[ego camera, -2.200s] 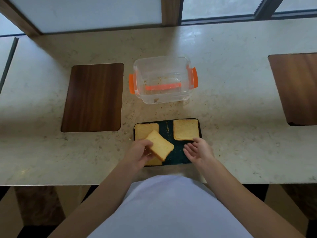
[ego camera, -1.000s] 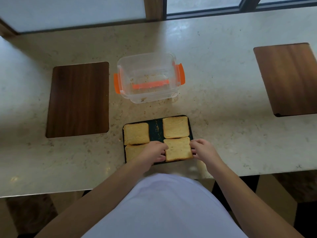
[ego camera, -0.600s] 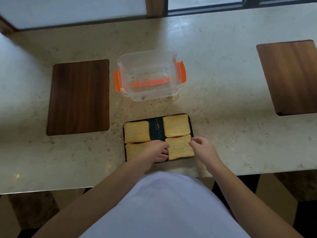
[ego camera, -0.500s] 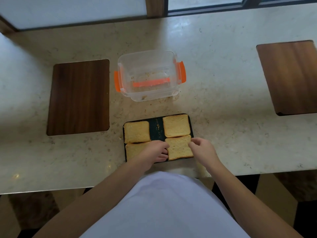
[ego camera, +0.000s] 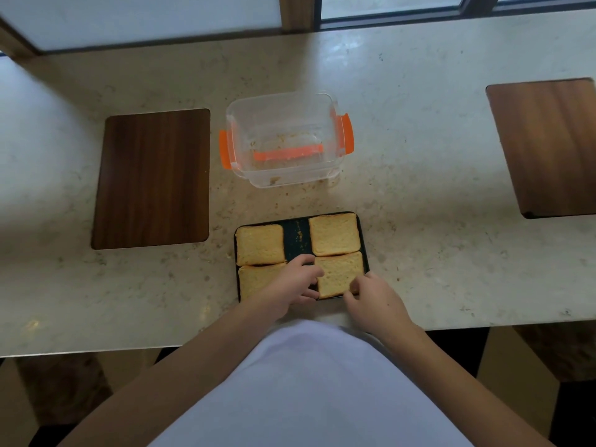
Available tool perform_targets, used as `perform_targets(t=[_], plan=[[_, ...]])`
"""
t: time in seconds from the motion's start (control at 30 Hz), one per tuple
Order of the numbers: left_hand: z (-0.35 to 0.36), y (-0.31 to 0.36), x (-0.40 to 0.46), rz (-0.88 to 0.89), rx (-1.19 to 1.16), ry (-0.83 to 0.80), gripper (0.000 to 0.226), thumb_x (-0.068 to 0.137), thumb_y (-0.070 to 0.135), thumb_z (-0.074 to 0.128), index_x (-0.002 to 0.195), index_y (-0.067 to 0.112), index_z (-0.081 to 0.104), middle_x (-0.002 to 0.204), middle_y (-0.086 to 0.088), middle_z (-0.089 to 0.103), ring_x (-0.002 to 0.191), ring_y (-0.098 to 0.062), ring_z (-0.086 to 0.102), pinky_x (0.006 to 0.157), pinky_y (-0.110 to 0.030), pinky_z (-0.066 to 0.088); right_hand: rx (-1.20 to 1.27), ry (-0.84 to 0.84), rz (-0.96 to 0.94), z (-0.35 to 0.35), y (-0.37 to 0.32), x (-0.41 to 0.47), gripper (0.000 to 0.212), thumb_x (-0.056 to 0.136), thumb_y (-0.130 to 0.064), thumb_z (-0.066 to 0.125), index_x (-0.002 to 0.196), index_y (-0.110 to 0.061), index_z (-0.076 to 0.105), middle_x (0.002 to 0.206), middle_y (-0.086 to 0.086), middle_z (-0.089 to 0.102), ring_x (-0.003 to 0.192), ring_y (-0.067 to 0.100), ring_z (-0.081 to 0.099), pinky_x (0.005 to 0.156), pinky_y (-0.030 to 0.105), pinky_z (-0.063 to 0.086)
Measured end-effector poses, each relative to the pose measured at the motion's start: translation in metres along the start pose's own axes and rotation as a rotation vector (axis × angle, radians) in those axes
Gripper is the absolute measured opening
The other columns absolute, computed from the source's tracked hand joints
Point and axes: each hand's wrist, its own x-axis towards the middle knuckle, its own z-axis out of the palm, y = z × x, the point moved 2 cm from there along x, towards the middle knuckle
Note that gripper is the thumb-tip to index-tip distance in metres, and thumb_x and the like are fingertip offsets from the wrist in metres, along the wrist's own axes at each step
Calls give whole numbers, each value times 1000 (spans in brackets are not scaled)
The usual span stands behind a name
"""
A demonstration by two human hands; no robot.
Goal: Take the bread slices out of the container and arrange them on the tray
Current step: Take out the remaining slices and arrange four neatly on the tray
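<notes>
A dark tray lies near the counter's front edge with several bread slices flat on it. One slice is at the far left, another at the far right. My left hand partly covers the near-left slice, its curled fingers against the left edge of the near-right slice. My right hand pinches that slice's near right corner. The clear container with orange clips stands behind the tray and holds only crumbs.
A dark wooden board lies left of the container and another at the far right. Crumbs lie on the marble counter around the container. The counter's front edge runs just below the tray.
The slice held in my left hand 2.2 s ago now lies at the tray's near right. My right hand has slid from its right edge to its near right corner.
</notes>
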Motion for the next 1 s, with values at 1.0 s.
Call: perform_targets(t=[1.0], plan=[[-124,-27,-9,54,-232,352,12,89,21,53,83,19,63,80,0,62,72,-14,60,57,-28,48,528,-361,103,11,-135,56,58,94,-33,56,148,-16,42,93,-1,59,78,10,55,75,35,55]])
